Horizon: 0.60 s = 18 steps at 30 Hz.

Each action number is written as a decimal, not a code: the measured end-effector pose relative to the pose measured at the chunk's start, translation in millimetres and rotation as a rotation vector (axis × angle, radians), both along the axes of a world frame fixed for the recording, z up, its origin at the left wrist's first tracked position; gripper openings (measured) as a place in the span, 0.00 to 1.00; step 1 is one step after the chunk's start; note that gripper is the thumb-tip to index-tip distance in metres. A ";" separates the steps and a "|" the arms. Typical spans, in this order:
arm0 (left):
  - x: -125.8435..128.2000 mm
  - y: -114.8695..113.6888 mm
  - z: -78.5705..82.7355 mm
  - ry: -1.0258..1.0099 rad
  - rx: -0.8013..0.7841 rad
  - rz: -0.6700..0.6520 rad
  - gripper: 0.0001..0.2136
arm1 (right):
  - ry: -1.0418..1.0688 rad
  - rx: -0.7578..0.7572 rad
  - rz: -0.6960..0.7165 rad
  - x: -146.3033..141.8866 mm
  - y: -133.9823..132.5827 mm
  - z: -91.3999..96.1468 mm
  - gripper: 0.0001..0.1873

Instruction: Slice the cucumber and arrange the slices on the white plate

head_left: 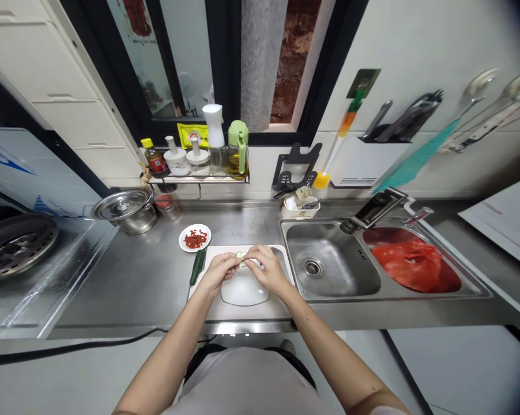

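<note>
Over a white square plate (245,291) my left hand (222,269) and my right hand (267,267) meet, both with closed fingertips. Between them they pinch a thin, pale slice with a green edge (240,255), perhaps cucumber; my fingers cover much of it. The plate rests on a white cutting board (272,312). Left of my left hand lies a dark green cucumber piece (196,267), at the board's edge. Behind it stands a small white dish (183,242) of small red pieces (195,238), which look like goji berries.
To the right are a steel sink (329,265) and a second basin holding a red plastic bag (409,265), with a faucet (372,210) between. A lidded pot (130,210) and red-lidded jar (168,207) stand back left, below a condiment rack (217,179). A utensil box (300,212) sits behind the sink.
</note>
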<state>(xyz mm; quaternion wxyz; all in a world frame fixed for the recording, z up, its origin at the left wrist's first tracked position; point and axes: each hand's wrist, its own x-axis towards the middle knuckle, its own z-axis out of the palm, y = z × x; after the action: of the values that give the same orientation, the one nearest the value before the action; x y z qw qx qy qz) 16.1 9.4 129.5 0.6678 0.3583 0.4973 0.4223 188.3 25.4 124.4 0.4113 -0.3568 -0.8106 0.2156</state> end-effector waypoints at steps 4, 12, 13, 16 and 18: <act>0.0 0.1 2.8 0.103 0.035 0.015 0.14 | -0.012 -0.006 0.013 0.3 0.4 0.4 0.10; 0.7 3.2 -2.6 0.186 0.090 0.001 0.14 | -0.013 -0.060 0.037 1.3 -0.8 -1.6 0.11; 1.3 3.6 -3.8 0.183 0.095 -0.004 0.14 | -0.016 -0.072 0.039 2.0 -1.1 -2.7 0.11; 4.1 4.7 -8.3 0.177 0.100 -0.010 0.13 | -0.032 -0.109 0.029 5.1 -1.8 -7.4 0.11; 6.5 5.9 -13.4 0.177 0.109 -0.024 0.13 | -0.052 -0.136 0.013 8.2 -1.7 -11.7 0.11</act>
<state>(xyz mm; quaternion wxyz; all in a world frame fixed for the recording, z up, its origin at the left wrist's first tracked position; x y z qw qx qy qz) 22.6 15.3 116.2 0.6060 0.4358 0.5262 0.4074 196.5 23.6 112.6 0.3635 -0.3839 -0.8069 0.2634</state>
